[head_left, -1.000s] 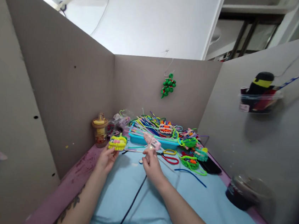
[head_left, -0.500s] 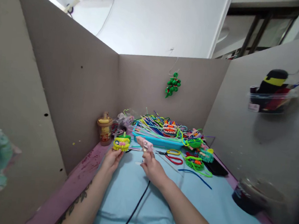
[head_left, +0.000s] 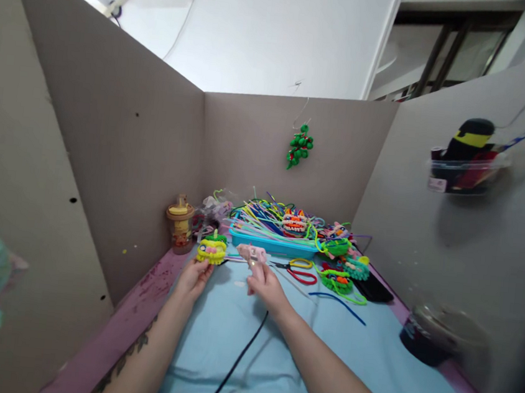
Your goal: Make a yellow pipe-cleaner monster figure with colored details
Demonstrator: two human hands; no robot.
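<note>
My left hand (head_left: pixel 194 279) pinches a small yellow and green pipe-cleaner figure (head_left: pixel 212 250) and holds it up above the blue mat (head_left: pixel 274 354). My right hand (head_left: pixel 266 286) grips a pink glue gun (head_left: pixel 252 254), whose nozzle points left toward the figure, a short gap away. A black cord (head_left: pixel 238 360) runs from the gun down over the mat toward me.
A blue tray (head_left: pixel 271 243) heaped with coloured pipe cleaners stands at the back, with finished figures and red-handled scissors (head_left: pixel 299 274) to its right. A small jar (head_left: pixel 179 225) stands at the back left, a dark lidded cup (head_left: pixel 430 336) at the right. Grey partition walls enclose the desk.
The glue gun has swung left and come nearer to the figure. My left hand has kept hold of the figure; the view shifted slightly.
</note>
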